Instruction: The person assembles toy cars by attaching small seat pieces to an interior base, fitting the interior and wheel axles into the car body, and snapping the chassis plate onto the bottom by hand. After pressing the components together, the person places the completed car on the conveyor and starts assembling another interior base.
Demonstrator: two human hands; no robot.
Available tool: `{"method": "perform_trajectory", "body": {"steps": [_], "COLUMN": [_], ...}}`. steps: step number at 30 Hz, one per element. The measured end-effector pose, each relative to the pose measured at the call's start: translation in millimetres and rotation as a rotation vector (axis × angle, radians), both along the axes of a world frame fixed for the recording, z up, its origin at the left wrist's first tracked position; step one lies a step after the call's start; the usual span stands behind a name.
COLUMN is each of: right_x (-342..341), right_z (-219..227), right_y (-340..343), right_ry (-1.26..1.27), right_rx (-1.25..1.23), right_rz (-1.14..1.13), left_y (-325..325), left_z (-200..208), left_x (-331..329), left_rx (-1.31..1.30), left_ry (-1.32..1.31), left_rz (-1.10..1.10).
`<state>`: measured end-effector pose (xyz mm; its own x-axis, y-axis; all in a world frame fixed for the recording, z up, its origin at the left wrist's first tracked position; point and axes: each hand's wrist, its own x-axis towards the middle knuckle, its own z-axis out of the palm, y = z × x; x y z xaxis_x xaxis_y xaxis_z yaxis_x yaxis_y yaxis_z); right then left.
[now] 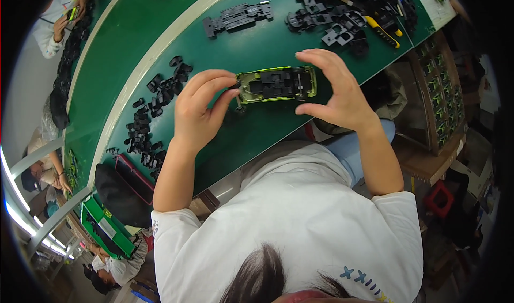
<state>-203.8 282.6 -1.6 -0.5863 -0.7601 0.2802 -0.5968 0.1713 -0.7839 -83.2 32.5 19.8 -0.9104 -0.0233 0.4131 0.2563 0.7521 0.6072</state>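
Observation:
A toy car body, yellow-green at its rim with black parts inside, lies upside down on the green table in front of me. My left hand is at its left end, thumb and fingers closed on a small black part that the fingertips mostly hide. Just below those fingertips, a thin axle with a dark wheel sticks out beside the body. My right hand curves around the car's right end, thumb and fingers spread wide and holding nothing.
Small black parts lie in a row at left, by a dark red case. Beyond the car are a black chassis, a heap of black parts and yellow-handled pliers. A rack of green pieces stands right. Other people work at left.

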Motion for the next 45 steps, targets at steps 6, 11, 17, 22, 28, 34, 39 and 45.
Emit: {"method": "perform_trajectory", "body": {"steps": [6, 11, 17, 22, 28, 34, 39, 45], "right_x": [1, 4, 6, 7, 9, 11, 7, -2], "right_z": [5, 4, 3, 2, 1, 1, 4, 16], "right_y": [9, 14, 16, 20, 20, 20, 27, 21], "right_ry": [0.043, 0.03, 0.011, 0.004, -0.009, -0.019, -0.002, 0.036], "right_rx": [-0.038, -0.02, -0.026, -0.039, -0.039, -0.03, -0.03, -0.086], "right_rz": [-0.087, -0.12, -0.128, -0.13, -0.136, -0.14, -0.196, -0.238], "left_y": [3, 7, 5, 1, 9, 8, -3, -50], "left_z": [-14, -19, -23, -13, -10, -11, -5, -11], "left_x": [-17, -23, -18, -8, -5, -6, -14, -100], "left_rx": [0.017, 0.103, 0.168, 0.166, -0.057, -0.059, 0.007, -0.311], "left_ry": [-0.035, -0.136, -0.236, -0.287, -0.373, -0.381, -0.269, -0.128], "left_rz": [-0.059, -0.008, 0.011, -0.06, -0.087, -0.078, -0.092, 0.059]}}
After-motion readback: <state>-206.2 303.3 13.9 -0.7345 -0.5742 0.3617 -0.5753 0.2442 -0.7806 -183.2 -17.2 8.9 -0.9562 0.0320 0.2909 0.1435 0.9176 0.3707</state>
